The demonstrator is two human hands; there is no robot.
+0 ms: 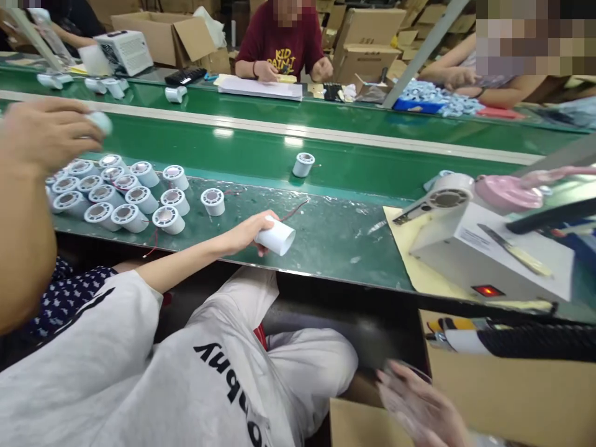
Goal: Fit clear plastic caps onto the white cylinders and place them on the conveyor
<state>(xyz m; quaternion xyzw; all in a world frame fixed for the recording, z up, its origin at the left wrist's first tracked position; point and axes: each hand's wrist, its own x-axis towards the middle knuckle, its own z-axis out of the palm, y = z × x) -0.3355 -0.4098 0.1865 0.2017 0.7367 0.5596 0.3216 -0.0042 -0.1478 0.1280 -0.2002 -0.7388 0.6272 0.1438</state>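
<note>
My left hand (pixel 249 233) is closed around a white plastic cylinder (pixel 280 238) just above the bench's front edge; its open end faces right, and a thin dark red wire (pixel 295 212) sticks up behind it. At the lower right, my right hand (pixel 421 400) is closed on a clear plastic piece (pixel 399 391), blurred by motion, over a cardboard box (pixel 361 425). Left of my left hand stand several pale blue-white fan housings (pixel 138 200) with round vented tops, some trailing red wires. One more housing (pixel 213 202) stands nearest to that hand.
A co-worker's hand (pixel 51 133) holds a pale part at upper left. A lone housing (pixel 304 164) stands on the green conveyor belt (pixel 251 146). A grey machine (pixel 488 248) with a lit red switch, tool and pink item occupies the right. Other people sit across the line.
</note>
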